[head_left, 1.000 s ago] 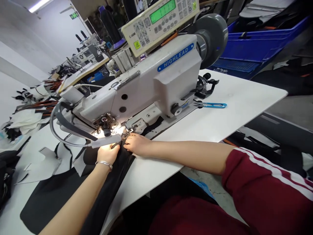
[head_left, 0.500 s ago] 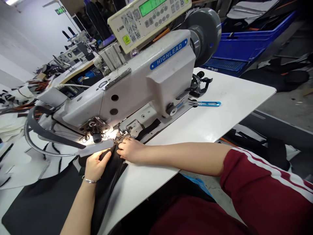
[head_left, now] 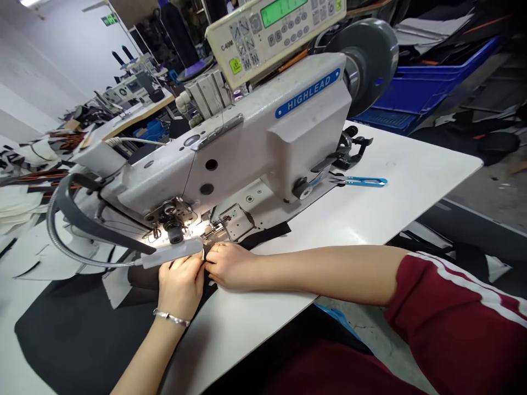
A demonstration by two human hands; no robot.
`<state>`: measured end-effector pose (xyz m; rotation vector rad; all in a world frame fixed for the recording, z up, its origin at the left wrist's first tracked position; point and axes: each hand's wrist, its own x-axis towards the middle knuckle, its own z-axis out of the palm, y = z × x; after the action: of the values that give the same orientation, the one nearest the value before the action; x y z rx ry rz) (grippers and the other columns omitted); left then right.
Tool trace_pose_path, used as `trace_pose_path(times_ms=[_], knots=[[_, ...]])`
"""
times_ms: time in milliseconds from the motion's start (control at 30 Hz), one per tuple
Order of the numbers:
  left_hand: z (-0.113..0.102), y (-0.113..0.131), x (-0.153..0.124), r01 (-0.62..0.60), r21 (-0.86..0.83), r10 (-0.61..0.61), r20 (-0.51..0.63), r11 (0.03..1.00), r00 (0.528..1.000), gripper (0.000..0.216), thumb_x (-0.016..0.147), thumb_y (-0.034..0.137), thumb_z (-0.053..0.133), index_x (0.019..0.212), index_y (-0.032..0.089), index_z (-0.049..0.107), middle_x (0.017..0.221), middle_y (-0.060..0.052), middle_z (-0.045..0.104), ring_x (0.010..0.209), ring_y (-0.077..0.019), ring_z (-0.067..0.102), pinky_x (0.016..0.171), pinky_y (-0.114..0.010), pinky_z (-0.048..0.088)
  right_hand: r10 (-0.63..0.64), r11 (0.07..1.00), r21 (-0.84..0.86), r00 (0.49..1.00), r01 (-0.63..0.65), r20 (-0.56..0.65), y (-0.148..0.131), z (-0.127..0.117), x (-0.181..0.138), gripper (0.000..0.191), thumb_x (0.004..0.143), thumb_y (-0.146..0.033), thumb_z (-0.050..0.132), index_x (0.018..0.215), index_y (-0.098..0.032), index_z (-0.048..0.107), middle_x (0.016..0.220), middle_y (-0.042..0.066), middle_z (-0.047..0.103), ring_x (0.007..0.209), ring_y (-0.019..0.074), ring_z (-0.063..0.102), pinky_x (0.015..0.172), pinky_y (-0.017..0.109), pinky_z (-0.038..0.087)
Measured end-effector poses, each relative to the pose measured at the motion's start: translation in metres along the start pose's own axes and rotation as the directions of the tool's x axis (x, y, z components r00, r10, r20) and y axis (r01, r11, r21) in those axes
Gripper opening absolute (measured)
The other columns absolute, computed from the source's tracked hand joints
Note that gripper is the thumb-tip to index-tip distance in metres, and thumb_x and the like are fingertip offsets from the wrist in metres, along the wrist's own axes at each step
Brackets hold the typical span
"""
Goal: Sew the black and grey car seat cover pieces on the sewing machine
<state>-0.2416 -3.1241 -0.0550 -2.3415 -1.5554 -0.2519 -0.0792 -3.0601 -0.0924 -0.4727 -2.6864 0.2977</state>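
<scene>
My left hand [head_left: 181, 288] and my right hand [head_left: 228, 266] meet side by side on black fabric [head_left: 74, 329] just in front of the needle area [head_left: 206, 236] of a white HIGHLEAD sewing machine [head_left: 247, 142]. Both hands have fingers curled and pinched on the fabric's edge under the lamp [head_left: 171, 254]. A silver bracelet sits on my left wrist. The fabric runs from the needle down to the lower left over the white table [head_left: 362, 214].
Blue thread snips [head_left: 362, 181] lie on the table right of the machine. A control panel [head_left: 275, 27] sits on top of it. White and black cut pieces [head_left: 37, 258] lie at the left. Blue crates [head_left: 415, 88] stand behind; other machines are at the far left.
My left hand has moved right and closed in against my right hand at the needle. The view has shifted slightly, and the fabric under the hands is bunched closer to the presser foot.
</scene>
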Motion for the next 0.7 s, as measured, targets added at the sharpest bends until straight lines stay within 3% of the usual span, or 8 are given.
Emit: trace_pose_path(times_ms=[100,267,467,700], knots=[[0.003,0.004,-0.005,0.095,0.006,-0.095,0.001,0.995,0.995,0.026,0.094,0.021,0.04,0.1,0.018,0.065,0.104,-0.009,0.072,0.102,-0.0281,0.064,0.094,-0.049,0.035,-0.006,1.0,-0.006,1.0,0.006,-0.029,-0.001,0.002,-0.002,0.029,0.096,-0.029,0.044,0.098,-0.01,0.066,0.099,0.01,0.063,0.095,0.0236,0.056,0.083,0.037,0.042],[0.01,0.004,-0.011,0.204,-0.09,-0.209,-0.041,0.975,0.977,0.027,0.095,0.024,0.04,0.104,0.02,0.065,0.104,-0.008,0.072,0.104,-0.0268,0.063,0.104,-0.051,0.026,-0.01,1.0,-0.021,0.998,0.008,-0.069,-0.002,0.004,-0.004,0.027,0.094,-0.027,0.046,0.1,-0.009,0.065,0.096,0.01,0.063,0.092,0.0231,0.055,0.079,0.036,0.041],[0.008,-0.002,-0.009,0.199,-0.146,-0.205,-0.028,0.969,0.978,0.025,0.093,0.023,0.043,0.099,0.022,0.068,0.102,-0.006,0.073,0.1,-0.0248,0.063,0.097,-0.046,0.03,-0.037,0.998,-0.046,0.995,0.034,-0.087,-0.006,0.009,-0.006,0.029,0.091,-0.026,0.047,0.106,-0.007,0.063,0.097,0.011,0.061,0.093,0.0243,0.052,0.085,0.038,0.04],[0.011,-0.015,-0.01,0.173,-0.151,-0.175,-0.003,0.973,0.985,0.029,0.093,0.024,0.041,0.102,0.023,0.068,0.101,-0.005,0.073,0.095,-0.0248,0.063,0.086,-0.042,0.033,-0.02,0.997,-0.069,0.998,0.016,-0.066,-0.013,0.016,0.0,0.028,0.088,-0.024,0.047,0.104,-0.006,0.062,0.095,0.012,0.059,0.088,0.0241,0.048,0.079,0.04,0.04]])
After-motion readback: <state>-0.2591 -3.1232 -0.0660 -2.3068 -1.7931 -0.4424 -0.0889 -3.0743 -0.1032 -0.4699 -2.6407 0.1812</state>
